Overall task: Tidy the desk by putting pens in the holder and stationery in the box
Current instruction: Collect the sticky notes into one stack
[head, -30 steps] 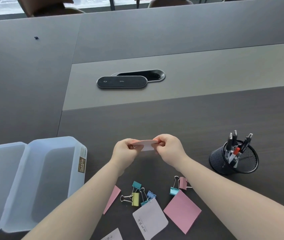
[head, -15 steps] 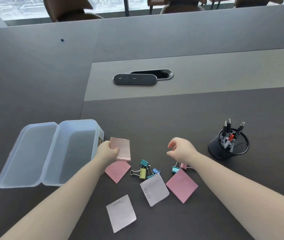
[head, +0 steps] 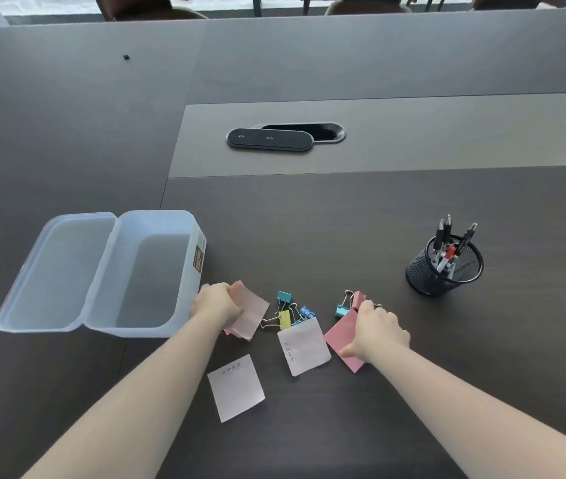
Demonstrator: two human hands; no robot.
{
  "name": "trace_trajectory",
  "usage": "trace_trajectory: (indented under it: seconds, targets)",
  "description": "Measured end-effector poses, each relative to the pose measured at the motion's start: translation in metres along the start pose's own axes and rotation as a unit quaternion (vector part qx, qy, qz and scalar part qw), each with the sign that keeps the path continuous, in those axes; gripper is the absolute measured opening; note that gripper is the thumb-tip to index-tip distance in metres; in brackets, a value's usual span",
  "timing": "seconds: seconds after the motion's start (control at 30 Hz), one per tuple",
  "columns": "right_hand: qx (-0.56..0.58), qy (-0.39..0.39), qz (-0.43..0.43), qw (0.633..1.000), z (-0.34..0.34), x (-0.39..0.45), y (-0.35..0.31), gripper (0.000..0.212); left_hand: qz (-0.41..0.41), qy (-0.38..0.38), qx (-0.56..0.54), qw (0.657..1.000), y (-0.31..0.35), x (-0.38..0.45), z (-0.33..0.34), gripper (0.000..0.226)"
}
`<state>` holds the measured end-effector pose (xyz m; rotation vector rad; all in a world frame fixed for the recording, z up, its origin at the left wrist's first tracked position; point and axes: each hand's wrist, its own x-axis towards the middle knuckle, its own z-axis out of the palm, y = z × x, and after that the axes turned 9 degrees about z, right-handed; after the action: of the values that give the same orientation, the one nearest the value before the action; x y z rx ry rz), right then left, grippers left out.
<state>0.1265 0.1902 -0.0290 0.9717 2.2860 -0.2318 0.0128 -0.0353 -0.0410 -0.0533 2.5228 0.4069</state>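
My left hand (head: 216, 304) grips a pale pink sticky note (head: 251, 314) just right of the translucent plastic box (head: 150, 326), whose lid lies open to the left; a second pink note lies under the held one. My right hand (head: 376, 328) rests on a darker pink sticky note (head: 340, 337), fingers closing on its edge. Between the hands lie several coloured binder clips (head: 290, 311) and a white note (head: 304, 345). Another white note (head: 236, 387) lies nearer me. A black mesh pen holder (head: 444, 267) with several pens stands to the right.
A flat black device (head: 269, 139) lies by an oval cable opening in the table's lighter centre strip. A teal clip (head: 342, 311) and a pink clip (head: 357, 299) sit by my right hand. Chairs stand beyond the far edge.
My left hand has lowered the pale pink note onto the other pink note beside the box. My right hand has dropped onto the darker pink note by the clips.
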Motion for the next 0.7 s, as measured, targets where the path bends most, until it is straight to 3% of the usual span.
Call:
trace_trajectory:
  seconds: [0.13, 0.23, 0.33, 0.47, 0.63, 0.7]
  targets:
    - [0.021, 0.036, 0.018, 0.999, 0.014, 0.003, -0.003, 0.072, -0.013, -0.008, 0.070, 0.997, 0.001, 0.006, 0.004, 0.040]
    - [0.070, -0.008, 0.048, 0.996, 0.016, 0.007, -0.004, 0.062, -0.020, -0.023, 0.090, 0.995, 0.001, 0.010, 0.001, 0.044]
    - [0.123, -0.033, 0.044, 0.991, 0.011, 0.012, -0.001, 0.012, -0.011, -0.013, 0.060, 0.998, 0.001, 0.014, -0.003, 0.039]
    - [0.155, -0.041, -0.010, 0.987, -0.002, 0.016, -0.003, 0.015, 0.007, -0.002, 0.032, 0.999, 0.001, 0.008, -0.006, 0.021]
    - [0.239, -0.086, -0.047, 0.966, -0.027, 0.000, -0.017, 0.028, 0.038, 0.008, -0.052, 0.998, 0.005, -0.003, -0.015, 0.044]
    - [0.261, -0.126, -0.059, 0.955, -0.033, -0.011, -0.024, 0.026, 0.043, 0.002, -0.091, 0.995, 0.003, -0.008, -0.020, 0.030]
